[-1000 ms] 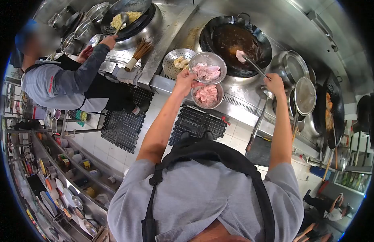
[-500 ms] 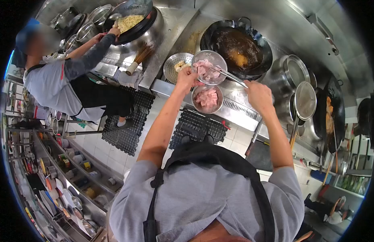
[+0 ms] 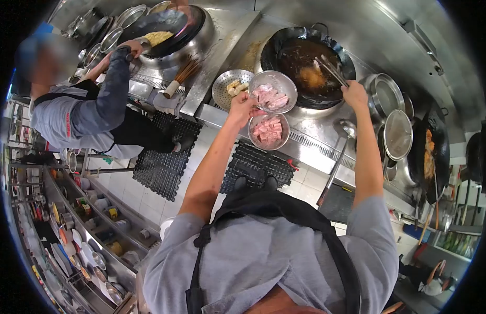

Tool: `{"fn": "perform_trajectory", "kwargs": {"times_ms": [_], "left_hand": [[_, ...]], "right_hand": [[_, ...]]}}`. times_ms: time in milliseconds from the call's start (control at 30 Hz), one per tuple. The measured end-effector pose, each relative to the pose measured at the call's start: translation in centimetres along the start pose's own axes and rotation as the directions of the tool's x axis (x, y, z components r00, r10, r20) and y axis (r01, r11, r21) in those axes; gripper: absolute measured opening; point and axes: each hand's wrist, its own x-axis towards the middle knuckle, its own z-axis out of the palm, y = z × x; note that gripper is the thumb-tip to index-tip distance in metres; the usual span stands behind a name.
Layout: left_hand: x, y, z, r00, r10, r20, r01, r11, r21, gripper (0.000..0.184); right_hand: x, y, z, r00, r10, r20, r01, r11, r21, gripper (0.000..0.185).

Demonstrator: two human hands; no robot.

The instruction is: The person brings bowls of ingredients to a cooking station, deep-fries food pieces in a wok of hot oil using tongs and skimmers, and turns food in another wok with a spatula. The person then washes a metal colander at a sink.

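My left hand [image 3: 243,107] grips the rim of a metal bowl of pale raw meat [image 3: 270,97], beside the wok. Just below it, close to my fingers, is a second bowl with pink meat pieces [image 3: 267,130]. My right hand [image 3: 355,95] is closed on metal tongs [image 3: 333,70], whose tips reach over the black wok [image 3: 346,58] of dark liquid. A bubbling, golden patch [image 3: 312,77] shows in the liquid near the tips. Left of the bowls, a perforated strainer [image 3: 219,90] holds pale yellowish pieces.
At the left a co-worker [image 3: 78,120] works over another wok [image 3: 188,36] with yellow food. A ladle [image 3: 337,170] leans across the counter's front edge. Pots and a round sieve [image 3: 398,134] stand right of my right arm, beside a further wok [image 3: 440,141].
My right hand took the tongs from the wok to the upper meat bowl, then back over the wok. The bowls have shifted slightly. The co-worker's hands have moved left from the wok.
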Motion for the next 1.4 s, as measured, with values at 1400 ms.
{"fn": "perform_trajectory", "kwargs": {"times_ms": [1400], "left_hand": [[5.5,4.2,-5.3,0.81,0.3,0.504,-0.573,0.227,0.787,0.027]], "right_hand": [[-19.2,-5.0,-6.3,0.901,-0.276,-0.334,0.268,0.961,-0.072,0.008]]}}
